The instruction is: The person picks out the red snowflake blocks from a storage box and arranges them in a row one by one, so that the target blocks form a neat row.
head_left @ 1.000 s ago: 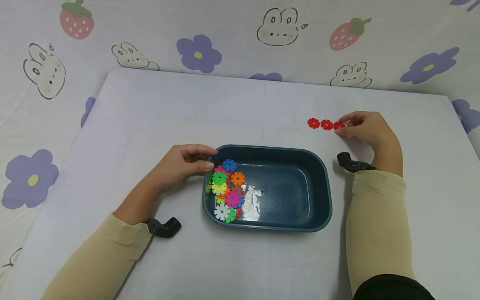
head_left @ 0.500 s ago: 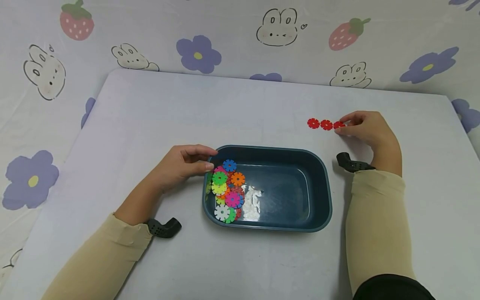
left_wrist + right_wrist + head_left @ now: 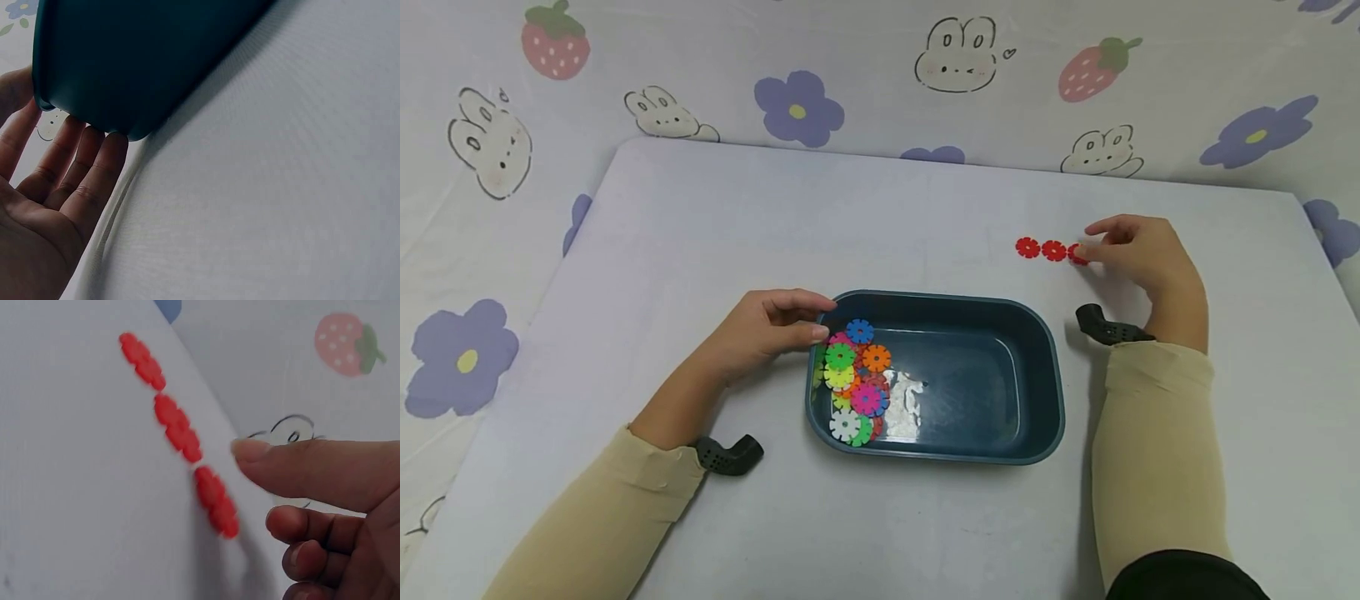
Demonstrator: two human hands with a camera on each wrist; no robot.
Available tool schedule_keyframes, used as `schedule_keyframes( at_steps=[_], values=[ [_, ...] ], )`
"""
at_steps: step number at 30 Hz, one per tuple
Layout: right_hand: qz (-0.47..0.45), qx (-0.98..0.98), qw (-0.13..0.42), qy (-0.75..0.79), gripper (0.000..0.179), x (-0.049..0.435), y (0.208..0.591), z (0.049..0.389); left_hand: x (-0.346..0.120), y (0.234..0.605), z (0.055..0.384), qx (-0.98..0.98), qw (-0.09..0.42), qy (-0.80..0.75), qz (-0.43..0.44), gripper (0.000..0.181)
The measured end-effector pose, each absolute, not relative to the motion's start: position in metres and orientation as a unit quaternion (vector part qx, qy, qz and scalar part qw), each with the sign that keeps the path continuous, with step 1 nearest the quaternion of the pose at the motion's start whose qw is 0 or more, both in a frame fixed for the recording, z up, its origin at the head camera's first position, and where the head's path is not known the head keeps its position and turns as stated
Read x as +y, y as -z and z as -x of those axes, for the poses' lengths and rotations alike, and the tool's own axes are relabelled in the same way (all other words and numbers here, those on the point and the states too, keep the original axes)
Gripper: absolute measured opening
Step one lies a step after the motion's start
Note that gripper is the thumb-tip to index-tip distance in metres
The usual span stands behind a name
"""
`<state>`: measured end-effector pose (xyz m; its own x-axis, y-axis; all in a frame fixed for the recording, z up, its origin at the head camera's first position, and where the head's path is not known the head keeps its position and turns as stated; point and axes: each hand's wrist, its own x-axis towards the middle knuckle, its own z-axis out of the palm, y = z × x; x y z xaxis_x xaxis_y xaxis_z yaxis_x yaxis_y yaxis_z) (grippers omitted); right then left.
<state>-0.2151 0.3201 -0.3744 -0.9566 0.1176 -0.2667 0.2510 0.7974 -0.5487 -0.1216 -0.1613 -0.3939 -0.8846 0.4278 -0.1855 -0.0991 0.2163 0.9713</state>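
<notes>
My left hand (image 3: 775, 325) holds the rim of a dark teal plastic basin (image 3: 977, 297) at its left end. In the left wrist view, the fingertips touch the basin's outer wall (image 3: 144, 62) below the rim. Notched, flower-shaped snowflake discs (image 3: 840, 357) in several colours are heaped at the basin's left side. Three red snowflake discs (image 3: 1054, 251) lie in a row behind the basin. My right hand (image 3: 1142, 250) is over the row's right end. The right wrist view shows its thumb (image 3: 319, 465) apart from the nearest red disc (image 3: 215, 501), other fingers loosely curled.
The white table (image 3: 775, 208) reaches back to a wall cloth (image 3: 865, 67) printed with rabbits, strawberries and purple flowers. Black wrist devices (image 3: 730, 456) sit at both cuffs. The basin's right half shows bare floor with a bright reflection.
My right thumb and index finger have spread and drawn slightly off the rightmost red disc. The left hand and basin stay where they were.
</notes>
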Motion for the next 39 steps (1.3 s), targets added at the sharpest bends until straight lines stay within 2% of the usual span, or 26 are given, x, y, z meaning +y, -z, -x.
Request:
schedule_keyframes(
  at_steps=[4, 8, 12, 14, 16, 19, 24, 27, 34, 39],
  values=[
    [-0.081, 0.940, 0.057, 0.328, 0.057, 0.306, 0.346, 0.210, -0.162, 0.393, 0.122, 0.750, 0.213, -0.616, -0.113, 0.036],
    [-0.032, 0.930, -0.011, 0.366, 0.044, 0.279, 0.310, 0.194, -0.161, 0.394, 0.123, 0.743, 0.219, -0.622, -0.115, 0.037],
    [0.099, 0.909, -0.075, 0.398, 0.032, 0.238, 0.279, 0.173, -0.160, 0.396, 0.123, 0.739, 0.226, -0.623, -0.119, 0.036],
    [0.194, 0.891, -0.083, 0.402, 0.028, 0.215, 0.268, 0.167, -0.159, 0.396, 0.124, 0.740, 0.226, -0.622, -0.120, 0.036],
    [0.287, 0.871, -0.060, 0.394, 0.025, 0.193, 0.260, 0.163, -0.160, 0.396, 0.124, 0.743, 0.222, -0.621, -0.118, 0.036],
    [0.380, 0.849, 0.040, 0.366, 0.019, 0.159, 0.257, 0.164, -0.160, 0.394, 0.124, 0.744, 0.220, -0.621, -0.117, 0.036],
    [0.433, 0.813, 0.274, 0.276, 0.016, 0.110, 0.279, 0.170, -0.161, 0.394, 0.123, 0.736, 0.229, -0.627, -0.111, 0.037],
    [0.427, 0.797, 0.367, 0.219, 0.020, 0.087, 0.301, 0.172, -0.161, 0.394, 0.124, 0.734, 0.230, -0.629, -0.110, 0.037],
    [0.386, 0.801, 0.435, 0.142, 0.028, 0.068, 0.323, 0.168, -0.162, 0.393, 0.124, 0.735, 0.228, -0.629, -0.113, 0.037],
    [0.382, 0.806, 0.434, 0.126, 0.028, 0.064, 0.327, 0.165, -0.164, 0.392, 0.124, 0.737, 0.226, -0.628, -0.109, 0.037]
  ],
)
